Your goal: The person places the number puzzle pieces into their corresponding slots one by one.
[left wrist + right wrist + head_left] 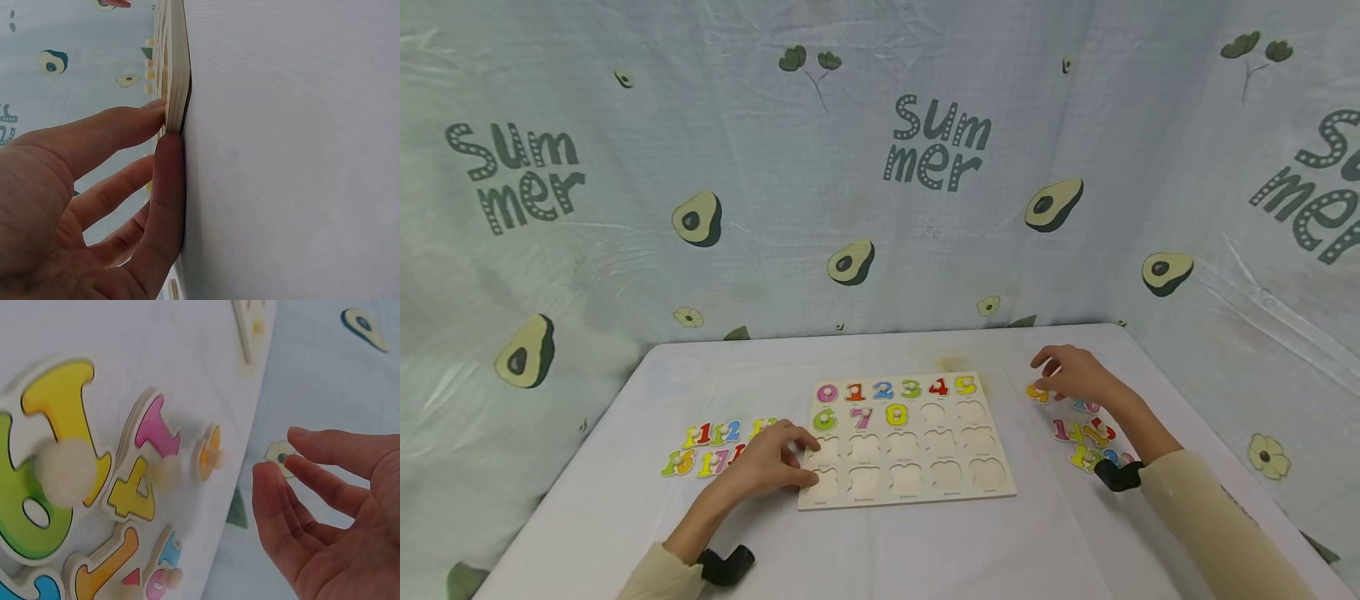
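A wooden number puzzle board (904, 487) lies at mid-table, with knobbed digits 0 to 8 in its top two rows of recesses. My left hand (771, 458) rests at its left side, thumb and fingertips on the margin. Close up in the left wrist view, the thumb and another finger touch the board's edge (177, 81). My right hand (1075, 373) hovers over the orange 9 piece (1037, 393), thumb and fingers loosely bent. Seen from the right wrist, these fingers (269, 487) hold nothing, apart from the orange knobbed piece (208, 453).
Left of the board lie several two-digit pieces (711, 457), partly hidden by my left hand. More numbered pieces (1084, 433) cluster at the right, below my right hand. A printed cloth backdrop (760, 167) rises behind the white table (925, 550).
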Demonstrator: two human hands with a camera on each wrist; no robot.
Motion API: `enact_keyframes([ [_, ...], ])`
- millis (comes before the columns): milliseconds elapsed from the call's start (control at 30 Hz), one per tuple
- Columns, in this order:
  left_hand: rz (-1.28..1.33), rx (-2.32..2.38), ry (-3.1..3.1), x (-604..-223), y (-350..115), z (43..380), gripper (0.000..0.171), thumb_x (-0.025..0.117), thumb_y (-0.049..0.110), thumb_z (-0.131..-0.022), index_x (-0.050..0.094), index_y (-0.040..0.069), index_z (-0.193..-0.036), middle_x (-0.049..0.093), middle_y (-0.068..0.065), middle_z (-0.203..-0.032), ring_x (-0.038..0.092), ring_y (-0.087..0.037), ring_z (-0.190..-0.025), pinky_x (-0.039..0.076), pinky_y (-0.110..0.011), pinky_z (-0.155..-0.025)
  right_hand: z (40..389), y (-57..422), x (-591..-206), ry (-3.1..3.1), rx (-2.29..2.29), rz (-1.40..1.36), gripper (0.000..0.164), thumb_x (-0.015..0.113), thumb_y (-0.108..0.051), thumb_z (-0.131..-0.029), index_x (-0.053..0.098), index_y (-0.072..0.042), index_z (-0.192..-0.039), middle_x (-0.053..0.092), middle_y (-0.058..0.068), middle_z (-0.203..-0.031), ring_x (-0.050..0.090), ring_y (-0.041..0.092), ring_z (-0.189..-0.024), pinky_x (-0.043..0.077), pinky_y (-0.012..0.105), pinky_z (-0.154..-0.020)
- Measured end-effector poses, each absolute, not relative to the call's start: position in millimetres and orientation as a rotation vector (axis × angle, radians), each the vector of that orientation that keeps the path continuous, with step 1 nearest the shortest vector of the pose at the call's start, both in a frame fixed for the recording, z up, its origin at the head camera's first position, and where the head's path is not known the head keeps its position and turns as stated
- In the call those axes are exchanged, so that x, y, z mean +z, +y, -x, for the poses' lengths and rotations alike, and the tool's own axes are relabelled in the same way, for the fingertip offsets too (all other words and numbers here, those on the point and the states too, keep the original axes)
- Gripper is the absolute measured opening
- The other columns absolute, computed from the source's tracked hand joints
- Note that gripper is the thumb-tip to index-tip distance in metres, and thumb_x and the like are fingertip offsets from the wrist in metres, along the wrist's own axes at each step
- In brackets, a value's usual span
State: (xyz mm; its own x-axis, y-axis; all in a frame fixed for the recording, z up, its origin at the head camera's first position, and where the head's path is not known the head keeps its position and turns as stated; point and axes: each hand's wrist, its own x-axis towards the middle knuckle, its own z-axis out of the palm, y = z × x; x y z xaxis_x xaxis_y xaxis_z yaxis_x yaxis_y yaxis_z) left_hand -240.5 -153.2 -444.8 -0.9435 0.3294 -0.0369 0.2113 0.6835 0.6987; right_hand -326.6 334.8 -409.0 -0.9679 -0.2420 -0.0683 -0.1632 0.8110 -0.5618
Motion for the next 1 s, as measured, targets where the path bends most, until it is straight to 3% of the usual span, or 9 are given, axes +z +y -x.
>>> enact_keyframes([
  [533,-0.437,1.116,2.728,-445.6,-152.8,240.1,0.017,0.081,0.019,-0.075,0.068,0.013,-0.085,0.053,-0.006,-0.096,0.054,-0.015,-0.068,0.046,-0.022,-0.057,355.4,337.3,-416.9,2.715,-0.800,0.252,0.023,0.071,-0.016,-0.085,0.066,-0.001,-0.101,0.065,0.012,-0.096,0.062,0.016,-0.074,0.056,0.030,-0.070],
  [767,-0.480,1.196,2.668,-446.0,-153.8,239.2,0.013,0.076,0.014,-0.080,0.066,0.007,-0.086,0.052,-0.011,-0.099,0.057,-0.012,-0.062,0.051,-0.022,-0.056,359.3,334.1,-424.3,2.704,-0.720,0.235,0.013,0.070,-0.013,-0.085,0.067,-0.004,-0.093,0.066,0.009,-0.091,0.060,0.017,-0.072,0.055,0.028,-0.070],
  [1000,-0.464,1.190,2.680,-447.4,-153.6,239.6,0.012,0.077,0.014,-0.080,0.067,0.010,-0.085,0.052,-0.009,-0.098,0.057,-0.012,-0.062,0.052,-0.023,-0.055,358.9,334.2,-425.8,2.723,-0.673,0.223,0.010,0.069,-0.012,-0.084,0.066,-0.004,-0.090,0.066,0.009,-0.089,0.058,0.018,-0.071,0.053,0.029,-0.069],
])
